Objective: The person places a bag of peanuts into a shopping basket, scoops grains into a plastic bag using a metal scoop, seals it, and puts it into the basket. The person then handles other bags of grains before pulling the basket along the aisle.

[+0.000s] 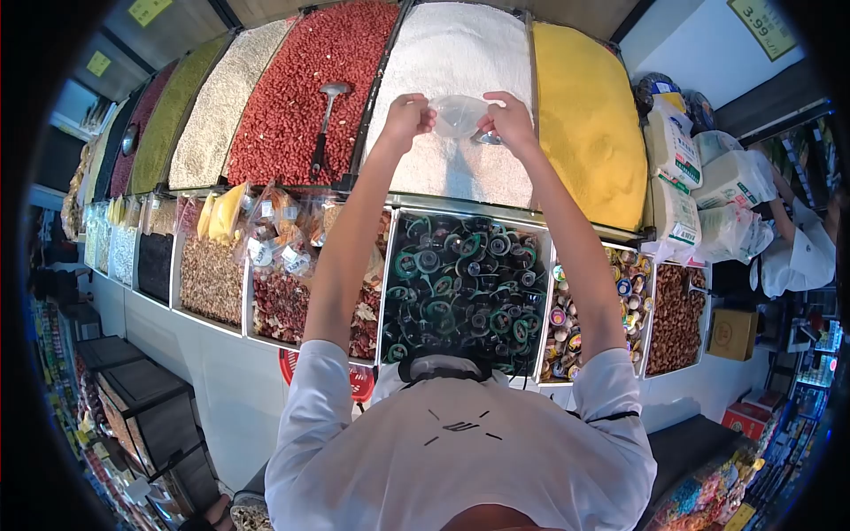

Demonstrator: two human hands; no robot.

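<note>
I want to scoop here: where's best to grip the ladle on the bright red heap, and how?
Probably by the black handle, from above on the near side: the ladle lies with that handle nearest and its metal head at the far end.

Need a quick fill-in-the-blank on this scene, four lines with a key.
1. The left hand and right hand hold clear plastic above grain coloured ____.
2. The black-handled ladle lies on a heap coloured ____.
3. In the picture, the yellow grain is immediately to the ____ of the grain beneath the hands.
4. The number on the upper-right price sign is ____.

Missing words: white; red; right; 3.99
</note>
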